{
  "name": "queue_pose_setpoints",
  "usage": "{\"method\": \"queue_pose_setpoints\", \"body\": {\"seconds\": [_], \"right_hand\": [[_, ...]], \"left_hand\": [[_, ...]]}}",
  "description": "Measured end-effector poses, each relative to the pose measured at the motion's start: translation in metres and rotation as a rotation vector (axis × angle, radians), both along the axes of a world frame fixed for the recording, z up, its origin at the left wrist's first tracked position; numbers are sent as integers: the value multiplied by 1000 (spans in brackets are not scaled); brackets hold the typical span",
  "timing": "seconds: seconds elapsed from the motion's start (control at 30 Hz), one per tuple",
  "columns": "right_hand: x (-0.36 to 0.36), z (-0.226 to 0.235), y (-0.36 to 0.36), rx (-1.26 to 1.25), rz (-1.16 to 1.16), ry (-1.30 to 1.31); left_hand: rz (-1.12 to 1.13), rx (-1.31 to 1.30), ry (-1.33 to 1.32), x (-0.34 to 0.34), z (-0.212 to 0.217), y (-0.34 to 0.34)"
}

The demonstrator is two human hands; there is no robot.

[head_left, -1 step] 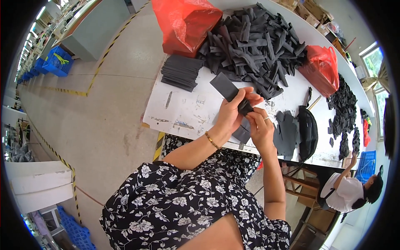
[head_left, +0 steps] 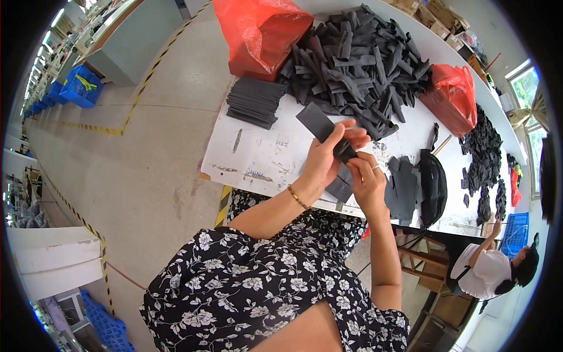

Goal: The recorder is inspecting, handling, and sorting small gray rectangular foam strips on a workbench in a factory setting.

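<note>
Above the tabletop's near edge: both hands meet on dark grey pieces.
Left grip: the left hand (head_left: 325, 158) has fingers closed on a flat dark grey strip (head_left: 316, 122), which sticks up and away from the palm.
Right grip: the right hand (head_left: 366, 179) pinches the lower end of the same strip; a second dark piece (head_left: 341, 186) sits under its fingers, held or just resting, I cannot tell.
Step in hand: judging by the pose, one strip is being handled apart from the rest, perhaps folded or matched to another.
Next move calls for: keeping both pinches steady and the edges aligned.
Nearby: a neat stack of strips (head_left: 255, 101) to the left, a loose heap of strips (head_left: 358, 64) beyond.
Farther out: a red bag (head_left: 261, 32), a second red bag (head_left: 454, 97), a black pouch (head_left: 433, 188), all on the white tabletop (head_left: 252, 155).
Edge of view: another person (head_left: 489, 270) seated at the right.
</note>
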State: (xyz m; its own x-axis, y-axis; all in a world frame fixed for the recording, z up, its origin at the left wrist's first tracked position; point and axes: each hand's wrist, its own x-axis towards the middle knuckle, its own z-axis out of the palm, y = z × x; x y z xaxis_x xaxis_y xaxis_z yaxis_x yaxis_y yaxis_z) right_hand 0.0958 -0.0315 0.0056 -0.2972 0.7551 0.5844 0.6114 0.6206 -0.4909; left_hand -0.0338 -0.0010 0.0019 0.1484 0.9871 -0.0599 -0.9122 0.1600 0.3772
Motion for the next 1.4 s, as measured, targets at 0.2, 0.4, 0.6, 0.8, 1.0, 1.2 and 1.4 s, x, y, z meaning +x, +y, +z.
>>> {"method": "queue_pose_setpoints", "body": {"seconds": [0.2, 0.4, 0.6, 0.8, 1.0, 1.2, 1.4], "right_hand": [[4, 2, 3, 53, -45, -11], [-22, -20, 9, -402, -130, 1083], [-9, 12, 8, -684, -120, 1146], [-13, 9, 6, 239, -238, 369], [-8, 23, 6, 506, -99, 129], [-4, 18, 3, 496, -87, 110], [0, 21, 1, 485, -87, 116]], "left_hand": [[147, 109, -4, -17, -1, 19], [212, 213, 29, -16, -4, 23], [144, 345, -40, -31, -5, 37], [95, 266, -9, -38, -19, 33], [148, 225, 28, -55, -38, 29], [71, 314, -5, -61, -32, 31], [78, 438, 97, -75, -28, 33]]}}
